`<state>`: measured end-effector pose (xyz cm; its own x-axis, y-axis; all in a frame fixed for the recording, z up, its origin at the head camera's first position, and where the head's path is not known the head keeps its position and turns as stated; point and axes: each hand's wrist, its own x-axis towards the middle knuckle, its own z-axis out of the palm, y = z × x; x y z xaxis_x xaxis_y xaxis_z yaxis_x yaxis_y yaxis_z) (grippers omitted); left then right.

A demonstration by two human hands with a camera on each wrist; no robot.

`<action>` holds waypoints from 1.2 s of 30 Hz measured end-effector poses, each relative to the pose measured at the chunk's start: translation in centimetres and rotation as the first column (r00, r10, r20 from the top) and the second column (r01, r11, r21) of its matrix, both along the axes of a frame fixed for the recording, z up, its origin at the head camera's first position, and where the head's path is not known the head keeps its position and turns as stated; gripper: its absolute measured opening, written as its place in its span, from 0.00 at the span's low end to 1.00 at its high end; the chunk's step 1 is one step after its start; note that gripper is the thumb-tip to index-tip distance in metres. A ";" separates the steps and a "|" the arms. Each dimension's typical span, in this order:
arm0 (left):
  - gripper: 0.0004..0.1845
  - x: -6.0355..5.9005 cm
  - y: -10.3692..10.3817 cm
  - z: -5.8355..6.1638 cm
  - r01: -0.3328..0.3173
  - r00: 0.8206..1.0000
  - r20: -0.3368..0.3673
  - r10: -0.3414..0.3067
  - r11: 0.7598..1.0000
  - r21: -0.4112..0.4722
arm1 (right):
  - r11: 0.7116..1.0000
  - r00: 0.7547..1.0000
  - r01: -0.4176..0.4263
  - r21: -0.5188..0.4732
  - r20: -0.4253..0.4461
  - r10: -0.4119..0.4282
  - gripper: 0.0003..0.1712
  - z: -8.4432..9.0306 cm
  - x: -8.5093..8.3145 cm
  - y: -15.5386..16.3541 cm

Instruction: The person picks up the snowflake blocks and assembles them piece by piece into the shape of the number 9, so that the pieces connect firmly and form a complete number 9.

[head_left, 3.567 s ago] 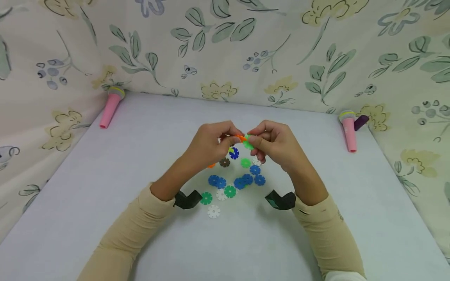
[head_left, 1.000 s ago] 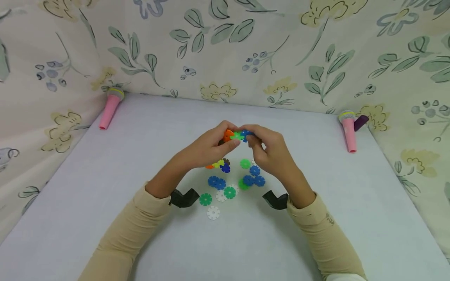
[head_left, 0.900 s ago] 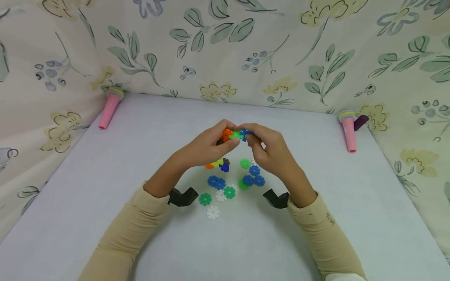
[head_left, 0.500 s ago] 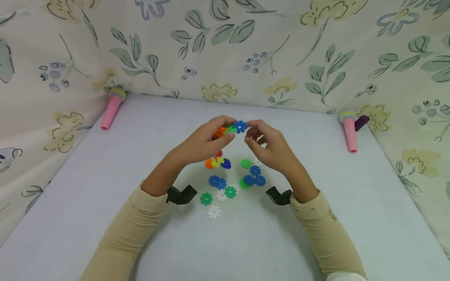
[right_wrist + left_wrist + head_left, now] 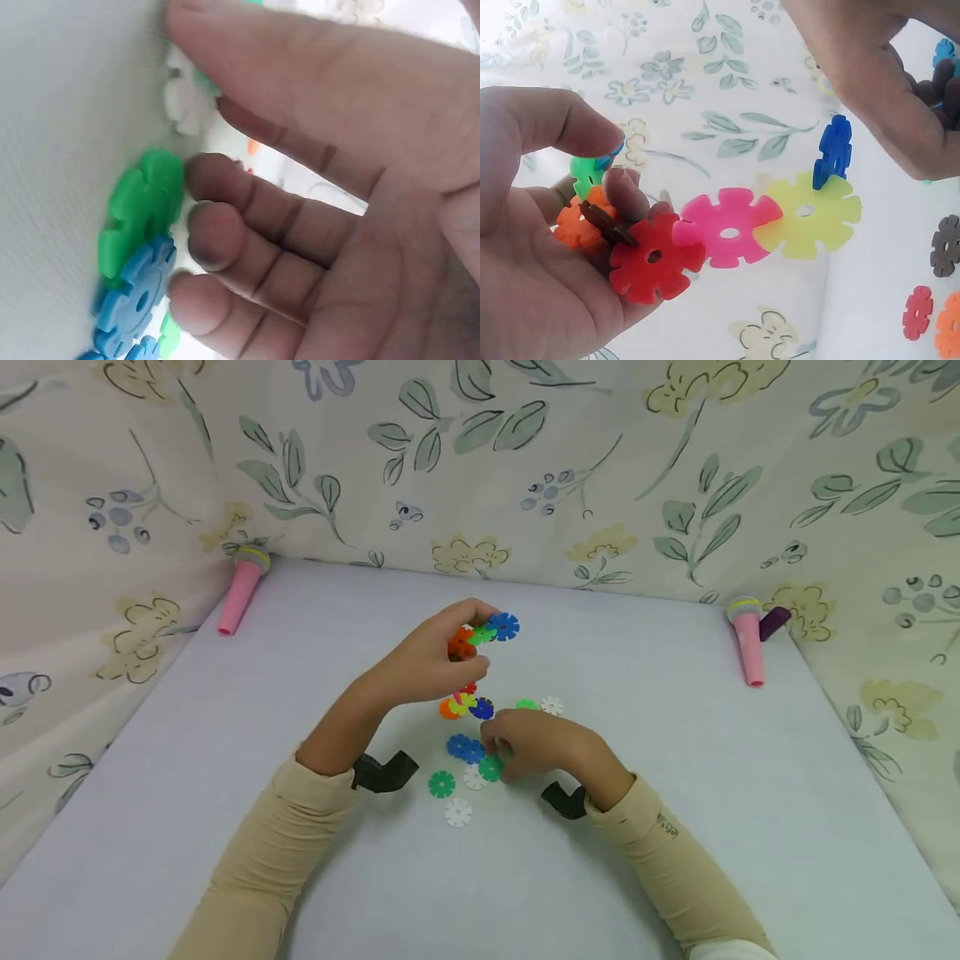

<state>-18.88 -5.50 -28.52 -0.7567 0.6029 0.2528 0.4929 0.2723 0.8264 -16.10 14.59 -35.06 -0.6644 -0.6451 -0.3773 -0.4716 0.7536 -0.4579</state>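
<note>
My left hand (image 5: 423, 656) is raised above the table, gripping a chain of interlocking notched plastic discs. A blue disc (image 5: 504, 627) forms the chain's top end, joined to a bright green disc, then orange and brown ones. In the left wrist view, red, pink (image 5: 712, 214) and yellow (image 5: 817, 236) discs follow, with a dark blue disc (image 5: 832, 154) at the far end. Low over the table is my right hand (image 5: 543, 743), its fingers loosely bent and holding nothing. Its fingertips are close to a green disc (image 5: 150, 191), and the thumb overlaps a white disc (image 5: 184, 101).
Loose discs lie around the right hand, among them blue (image 5: 459, 746), green (image 5: 441, 784) and white (image 5: 458, 812) ones. Pink toy microphones lie at the back left (image 5: 240, 593) and right (image 5: 748, 647), the latter beside a dark purple piece (image 5: 774, 623). Floral cloth hangs behind the table.
Both hands were together on the chain, and a blue disc was joined to its bright green disc. The right hand has let go and moved down to the loose discs; the left shifted slightly left.
</note>
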 end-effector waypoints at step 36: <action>0.08 0.1 0.8 -0.5 0.128 0.988 -0.104 -0.114 0.982 0.139 | 0.446 0.945 0.274 -0.852 0.152 -0.290 0.09 7.0 1.0 4.7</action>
<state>-18.80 -4.67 -29.04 -0.6489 0.6403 0.4112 0.5930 0.0869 0.8005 -15.09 19.25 -28.07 -0.8722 -0.4148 0.2593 -0.3210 0.0853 -0.9432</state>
